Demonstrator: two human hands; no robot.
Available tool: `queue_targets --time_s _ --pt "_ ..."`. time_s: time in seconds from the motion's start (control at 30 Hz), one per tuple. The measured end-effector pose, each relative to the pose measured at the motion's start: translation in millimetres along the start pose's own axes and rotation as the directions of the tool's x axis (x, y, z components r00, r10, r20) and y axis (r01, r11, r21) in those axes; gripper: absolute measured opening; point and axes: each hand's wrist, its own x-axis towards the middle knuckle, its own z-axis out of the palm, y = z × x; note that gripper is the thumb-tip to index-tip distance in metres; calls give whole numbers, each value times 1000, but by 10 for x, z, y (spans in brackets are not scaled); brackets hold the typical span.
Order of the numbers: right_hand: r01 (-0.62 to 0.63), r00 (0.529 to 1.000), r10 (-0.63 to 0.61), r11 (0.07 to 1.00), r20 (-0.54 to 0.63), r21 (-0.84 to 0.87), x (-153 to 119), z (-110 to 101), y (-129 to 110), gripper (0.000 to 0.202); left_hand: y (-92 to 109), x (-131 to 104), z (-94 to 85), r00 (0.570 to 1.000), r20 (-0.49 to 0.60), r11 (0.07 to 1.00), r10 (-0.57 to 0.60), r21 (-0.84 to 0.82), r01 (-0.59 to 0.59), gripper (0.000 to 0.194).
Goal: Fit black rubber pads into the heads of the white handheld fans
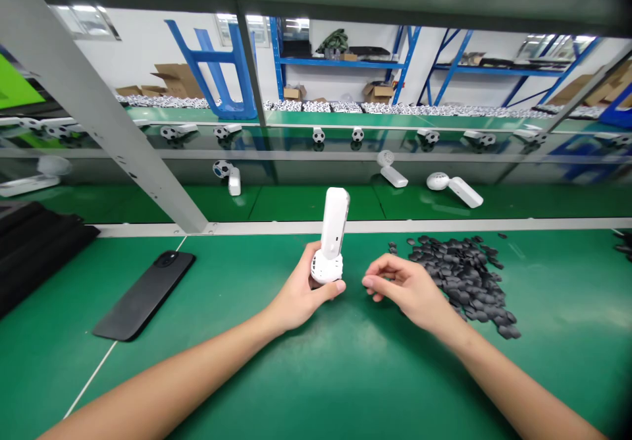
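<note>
My left hand [307, 288] grips a white device [334, 226] by its round vented head, with the long white handle pointing up. To the right of it, my right hand [402, 288] hovers over the green table, thumb and fingertips pinched together; whatever they hold, if anything, is too small or hidden to make out. Just beyond that hand lies a loose pile of small black discs [464, 275], partly covered by the hand and wrist.
A black phone [145, 295] lies on the green table [222, 374] at left, near black folded material [37, 249]. Behind a metal rail [365, 226], a conveyor [306, 199] carries white devices [465, 192]. A slanted metal post [113, 110] rises at left.
</note>
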Motion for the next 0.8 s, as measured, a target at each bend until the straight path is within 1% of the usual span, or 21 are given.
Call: queue_targets --time_s 0.07,0.1,0.17,0.2,0.27,0.37,0.43,0.53,0.63,0.8 --pt "50 999 -47 988 26 -143 12 19 41 19 10 -10 -1 1000 14 1000 4 10 -4 62" --pt "107 994 -99 963 48 -249 18 23 71 16 17 -12 0 1000 19 1000 7 14 -7 61" --pt "240 971 -212 863 113 -445 24 31 136 13 33 -13 5 1000 27 1000 10 17 -10 61" --pt "291 957 -247 809 154 -510 22 38 163 14 39 -11 7 1000 26 1000 12 18 -12 61" --pt "334 942 -251 747 221 -575 6 53 191 16 43 -6 11 1000 20 1000 15 15 -15 60" --pt "303 947 -157 721 280 -623 -37 30 145 18 35 -1 12 1000 15 1000 8 0 -8 61" --pt "275 944 -81 727 319 -629 -61 -36 74 23 30 0 11 1000 15 1000 -2 -6 2 61" --pt "264 915 -6 765 404 -587 -76 -169 -22 32 30 -1 8 1000 11 1000 -6 -5 6 62" --pt "262 898 3 799 439 -542 -70 -248 -50 33 34 0 5 1000 7 1000 3 -3 -3 62" --pt "271 910 -21 786 414 -555 -43 -233 32 27 42 1 9 1000 2 1000 7 7 -7 62"
